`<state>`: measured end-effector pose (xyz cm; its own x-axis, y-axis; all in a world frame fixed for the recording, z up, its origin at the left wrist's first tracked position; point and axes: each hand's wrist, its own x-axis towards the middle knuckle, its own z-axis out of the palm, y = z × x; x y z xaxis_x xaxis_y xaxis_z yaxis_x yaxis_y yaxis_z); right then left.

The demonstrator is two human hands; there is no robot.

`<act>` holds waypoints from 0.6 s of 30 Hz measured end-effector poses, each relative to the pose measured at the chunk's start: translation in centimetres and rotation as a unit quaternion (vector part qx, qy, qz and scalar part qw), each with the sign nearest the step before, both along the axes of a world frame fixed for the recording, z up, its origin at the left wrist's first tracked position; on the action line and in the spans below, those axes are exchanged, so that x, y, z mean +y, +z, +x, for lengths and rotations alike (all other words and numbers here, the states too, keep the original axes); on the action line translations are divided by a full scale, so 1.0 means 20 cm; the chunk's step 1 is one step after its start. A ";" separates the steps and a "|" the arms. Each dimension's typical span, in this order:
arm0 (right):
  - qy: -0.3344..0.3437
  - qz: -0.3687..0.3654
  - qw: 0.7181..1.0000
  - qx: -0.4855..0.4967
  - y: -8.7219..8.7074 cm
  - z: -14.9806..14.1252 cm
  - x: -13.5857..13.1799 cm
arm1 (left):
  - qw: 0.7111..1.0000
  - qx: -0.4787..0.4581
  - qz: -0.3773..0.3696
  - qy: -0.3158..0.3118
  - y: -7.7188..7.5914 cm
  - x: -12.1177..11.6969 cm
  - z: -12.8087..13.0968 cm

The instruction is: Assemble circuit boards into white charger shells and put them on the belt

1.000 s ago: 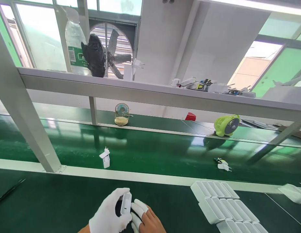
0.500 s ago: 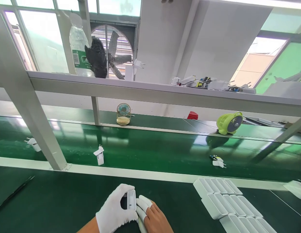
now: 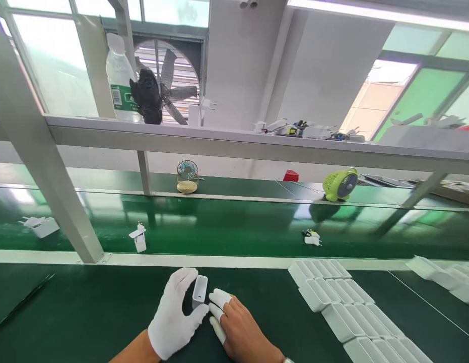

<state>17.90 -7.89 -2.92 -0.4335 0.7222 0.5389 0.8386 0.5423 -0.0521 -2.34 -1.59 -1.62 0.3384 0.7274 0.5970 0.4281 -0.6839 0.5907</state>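
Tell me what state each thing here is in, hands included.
White case: hollow side showing
Left hand: gloved, curved around the case
Right hand: white-capped fingertips beside case
White trays: open side up
Bottle: upright
Big fan: blades distinct, apparently not turning
Green fan: standing, spinning unclear
Small fan: upright, spinning unclear
Ceiling light: lit

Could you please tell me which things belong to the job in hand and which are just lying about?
Likely the job's: white case in the left hand; white pieces in rows; plug parts.
Probably lying about: bottle; green fan; small gold fan.
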 end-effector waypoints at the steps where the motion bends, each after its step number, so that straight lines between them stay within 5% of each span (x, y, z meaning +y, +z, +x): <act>1: 0.001 -0.016 1.000 -0.006 0.02 0.00 0.00 | 0.999 -0.003 0.047 -0.023 0.00 -0.03 0.00; 7: 0.008 -0.114 0.991 -0.069 0.09 0.01 -0.01 | 0.977 0.019 0.112 -0.179 0.04 -0.20 0.04; 18: 0.012 -0.075 0.995 -0.061 0.06 0.02 0.01 | 0.972 0.020 0.097 -0.211 0.02 -0.18 0.06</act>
